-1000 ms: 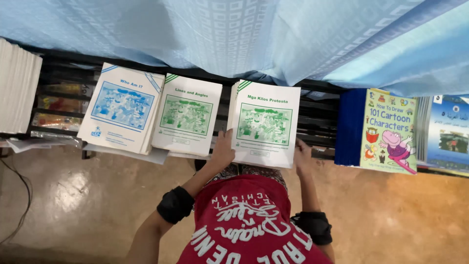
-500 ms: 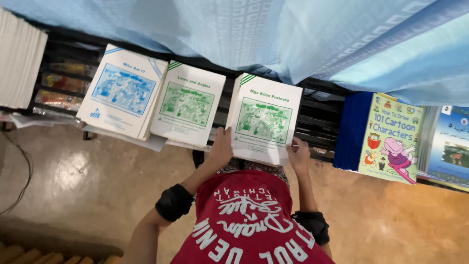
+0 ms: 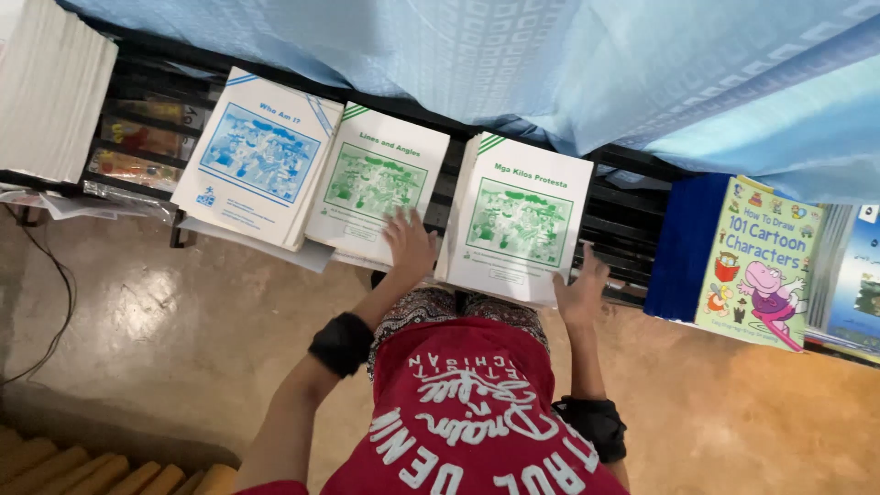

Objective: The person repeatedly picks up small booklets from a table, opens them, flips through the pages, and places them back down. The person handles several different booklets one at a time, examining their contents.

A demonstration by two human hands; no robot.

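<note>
White-and-green booklet stack (image 3: 518,220) lying on black slatted shelf (image 3: 623,215), near front edge, long axis running away from body. Right hand (image 3: 582,291) touching stack's near right corner, fingers (image 3: 596,261) spread open, gripping nothing. Left hand (image 3: 410,246) resting flat between this stack and neighbouring green booklet stack (image 3: 380,183), fingers loosely splayed, nothing held. Both hands about equally near. Blue booklet stack (image 3: 261,156) lying further left; blue cloth (image 3: 513,55) hanging behind.
</note>
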